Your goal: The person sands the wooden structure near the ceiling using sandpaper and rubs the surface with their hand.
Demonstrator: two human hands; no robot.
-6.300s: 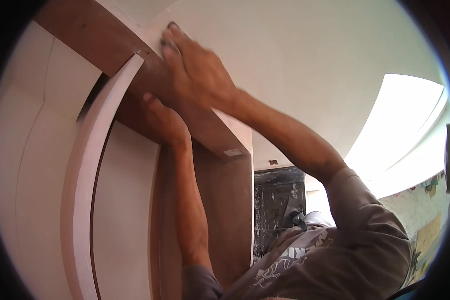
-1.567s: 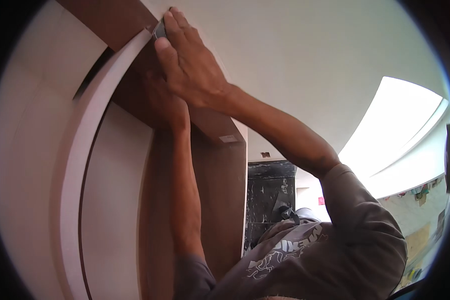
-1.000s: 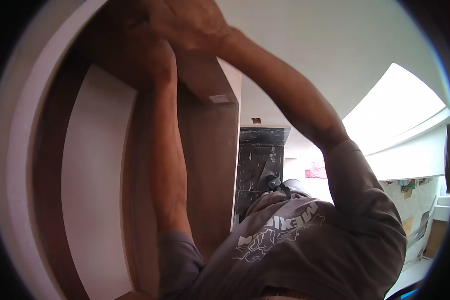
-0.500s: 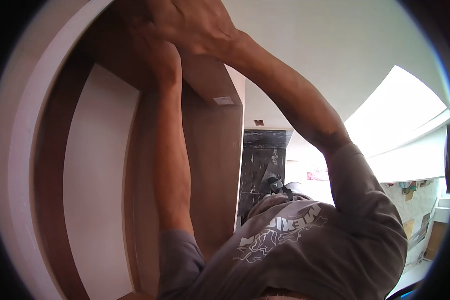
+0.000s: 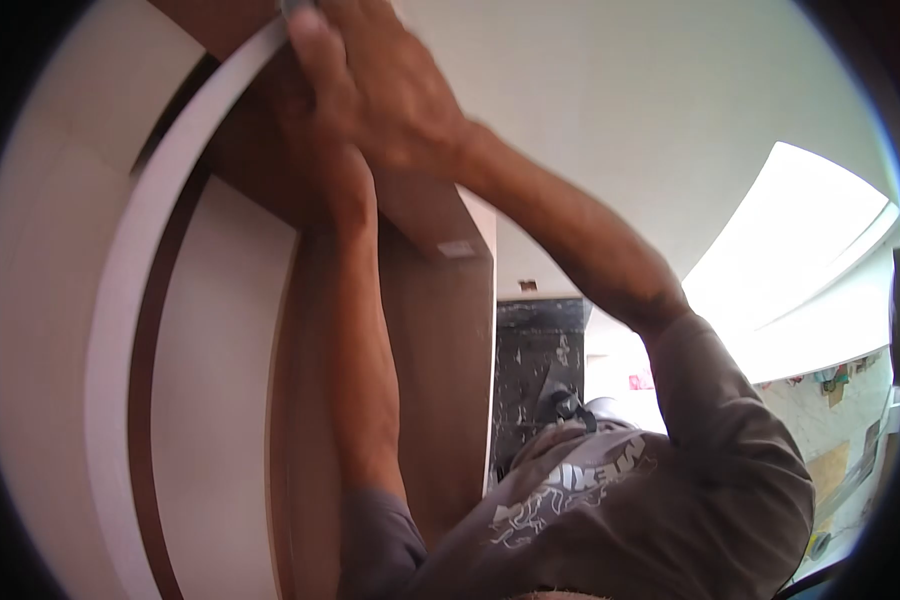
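Note:
My right hand (image 5: pixel 395 95) is at the top of the view, its fingers curled and thumb bent. A small grey thing (image 5: pixel 297 6) shows at its thumb tip, cut off by the frame's upper edge and too small to name. Behind it, my left hand (image 5: pixel 320 135) reaches up inside a brown wooden cabinet (image 5: pixel 435 330). The right hand covers much of it and it is blurred, so its fingers do not show clearly. Both hands are close to the pale curved-looking front edge (image 5: pixel 110 330) of the cabinet.
A white panel (image 5: pixel 220 370) is inside the cabinet at left. A pale label (image 5: pixel 457 248) is stuck on a brown board. Beyond are a black marbled surface (image 5: pixel 535 350), a bright white opening (image 5: pixel 795 230) and the pale ceiling (image 5: pixel 610 80).
The view has shifted, so the cabinet and both arms appear lower and slightly right. My right hand's thumb and the small grey thing now show near the cabinet's front edge.

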